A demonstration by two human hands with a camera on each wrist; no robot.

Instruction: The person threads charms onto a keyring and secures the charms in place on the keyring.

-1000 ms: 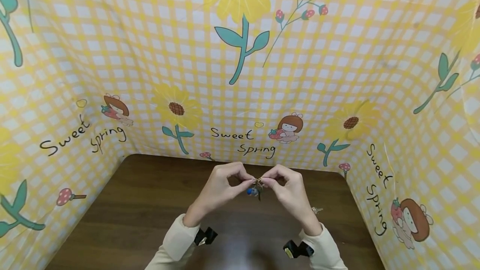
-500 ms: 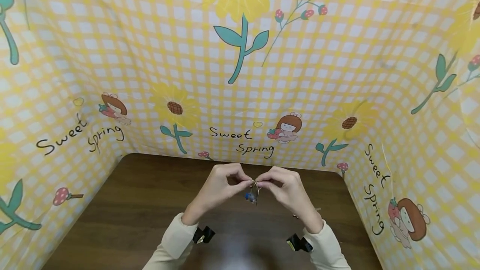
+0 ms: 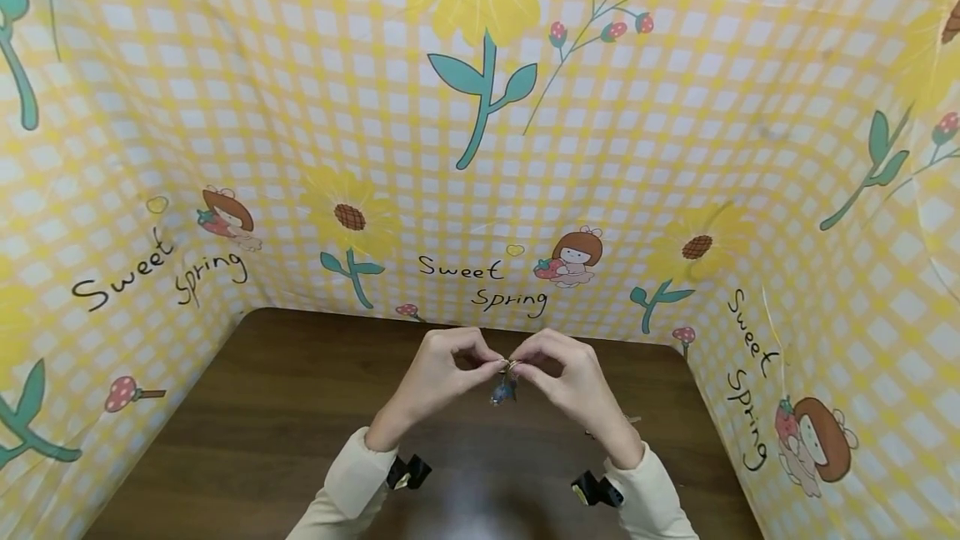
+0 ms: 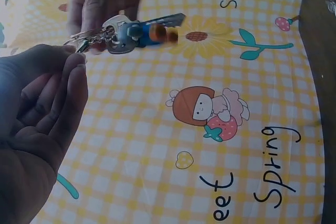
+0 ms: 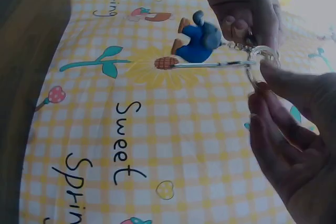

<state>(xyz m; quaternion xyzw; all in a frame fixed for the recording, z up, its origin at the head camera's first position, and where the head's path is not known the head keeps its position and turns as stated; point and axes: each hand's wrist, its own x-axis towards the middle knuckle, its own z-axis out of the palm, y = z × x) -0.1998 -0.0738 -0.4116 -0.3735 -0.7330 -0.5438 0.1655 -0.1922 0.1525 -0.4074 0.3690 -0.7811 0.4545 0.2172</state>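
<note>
In the head view both hands meet above the table, raised at about the same height. My left hand [image 3: 450, 369] pinches the chain end of a keyring between thumb and forefinger. Opposite it, my right hand [image 3: 573, 369] pinches the metal split ring [image 5: 250, 74], its thumb lying over the key's head. A silver key [image 5: 210, 65] hangs from the ring. Next to the key dangles a blue figurine charm [image 5: 199, 45] with orange-brown feet, on a short metal chain [image 5: 236, 45]. In the left wrist view the charm [image 4: 137, 34] is blurred and overlaps the keys.
Small metal pieces, key-like, lie on the brown table [image 3: 247, 432] beside the right wrist, partly hidden by it. A yellow checked cloth [image 3: 480, 215] hangs round the back and both sides. Black cameras sit at both wrists.
The hands stay together and have shifted slightly left in the head view. The charm and key have swung and turned below the fingers. Both pinches continue.
</note>
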